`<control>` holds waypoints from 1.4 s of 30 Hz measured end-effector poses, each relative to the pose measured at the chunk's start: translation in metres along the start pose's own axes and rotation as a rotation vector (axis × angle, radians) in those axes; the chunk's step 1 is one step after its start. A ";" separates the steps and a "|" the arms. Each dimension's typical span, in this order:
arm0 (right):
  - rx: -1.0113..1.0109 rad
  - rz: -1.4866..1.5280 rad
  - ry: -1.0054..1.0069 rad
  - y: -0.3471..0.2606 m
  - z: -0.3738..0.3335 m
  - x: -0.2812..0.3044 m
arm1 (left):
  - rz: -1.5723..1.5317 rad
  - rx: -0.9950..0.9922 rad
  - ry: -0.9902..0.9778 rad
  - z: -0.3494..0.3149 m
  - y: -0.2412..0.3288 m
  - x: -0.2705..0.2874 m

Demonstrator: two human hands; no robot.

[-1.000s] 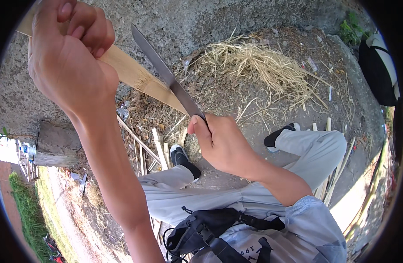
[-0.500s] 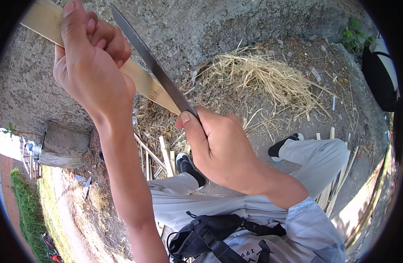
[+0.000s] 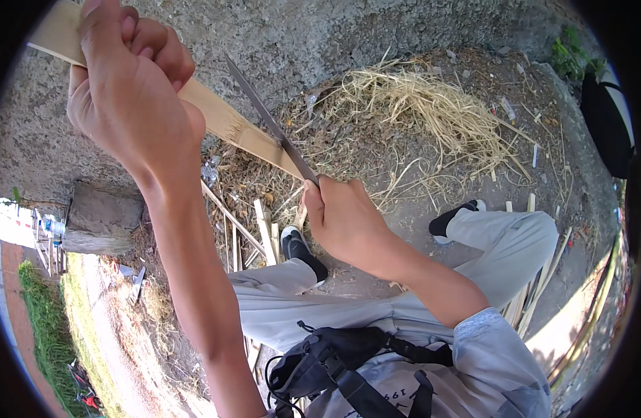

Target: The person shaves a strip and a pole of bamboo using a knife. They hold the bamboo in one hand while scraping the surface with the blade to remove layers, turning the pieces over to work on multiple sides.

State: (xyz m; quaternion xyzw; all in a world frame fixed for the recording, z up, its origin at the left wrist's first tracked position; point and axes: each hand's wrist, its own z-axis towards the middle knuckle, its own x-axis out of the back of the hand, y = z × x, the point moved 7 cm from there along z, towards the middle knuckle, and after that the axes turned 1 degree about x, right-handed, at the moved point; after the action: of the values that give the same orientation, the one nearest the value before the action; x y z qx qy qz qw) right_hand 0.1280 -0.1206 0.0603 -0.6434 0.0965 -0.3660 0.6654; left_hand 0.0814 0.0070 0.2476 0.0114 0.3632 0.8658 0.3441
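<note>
My left hand (image 3: 136, 97) is closed round a flat, pale bamboo strip (image 3: 226, 120), raised at the upper left. The strip slants down to the right, with a rough, scraped patch partway along it. In my right hand (image 3: 345, 216) is a long knife (image 3: 265, 115) with a dark, narrow blade, its tip pointing up and left. The blade crosses the strip near its lower right end and appears to touch it there. My right fingers hide the knife's handle.
A heap of thin bamboo shavings (image 3: 432, 118) lies on the ground before a rough grey wall (image 3: 279, 35). Split sticks (image 3: 265, 233) lie by my left shoe (image 3: 299, 251), and more slats (image 3: 543, 285) beside my right leg. A concrete block (image 3: 104, 216) stands at the left.
My right hand has moved slightly down and right, turning the knife so its tip sits lower. My left hand has shifted a little left with the bamboo strip.
</note>
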 end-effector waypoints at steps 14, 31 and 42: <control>-0.196 -0.128 -0.111 0.091 -0.014 -0.028 | -0.071 0.073 0.067 0.008 -0.002 0.022; -0.138 -0.015 -0.098 0.110 -0.005 -0.049 | 0.009 0.056 0.077 0.018 -0.008 0.053; -0.001 -0.049 0.047 0.097 -0.022 -0.067 | 0.016 0.037 0.030 0.015 -0.010 0.045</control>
State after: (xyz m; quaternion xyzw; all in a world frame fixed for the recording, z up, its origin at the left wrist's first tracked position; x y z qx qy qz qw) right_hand 0.1021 -0.1068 -0.0554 -0.6371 0.0963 -0.3972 0.6535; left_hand 0.0566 0.0486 0.2422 0.0077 0.3842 0.8617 0.3315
